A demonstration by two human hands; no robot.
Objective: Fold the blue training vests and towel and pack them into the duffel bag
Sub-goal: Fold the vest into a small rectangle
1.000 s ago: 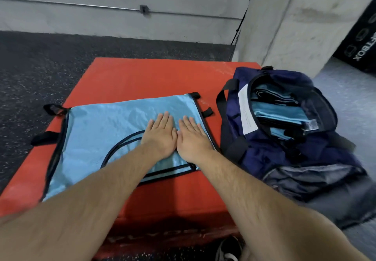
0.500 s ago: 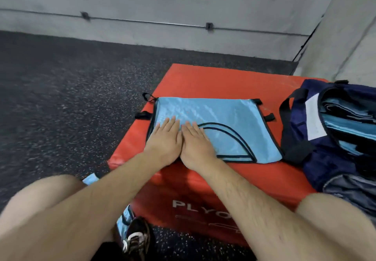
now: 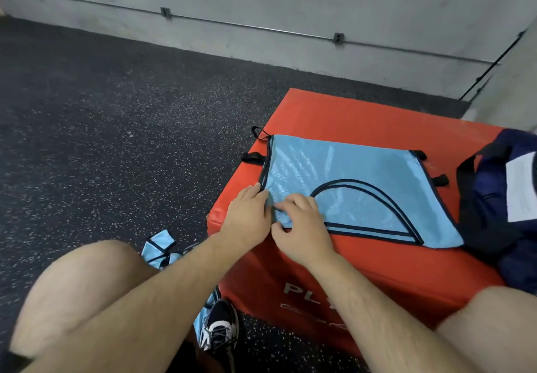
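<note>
A light blue training vest [image 3: 348,180] with black trim lies flat on the red plyo box [image 3: 363,116]. Both hands are at the vest's near left corner. My left hand [image 3: 247,215] curls its fingers over the vest's left edge. Touching it on the right, my right hand [image 3: 302,227] pinches the fabric with bent fingers. The navy duffel bag [image 3: 491,198] stands on the box at the right edge of view, partly cut off, with a white label showing. Another blue vest [image 3: 159,247] lies on the floor by my left knee.
The box stands on dark speckled rubber flooring [image 3: 116,128], near a grey concrete wall [image 3: 290,0] with a conduit along it. My bare knees and a black and white shoe [image 3: 219,326] are at the box's near side.
Both hands slid left across the vest with flat palms. Their fingers have now curled on its near left corner. The view has swung left, so the bag sits at the frame's edge.
</note>
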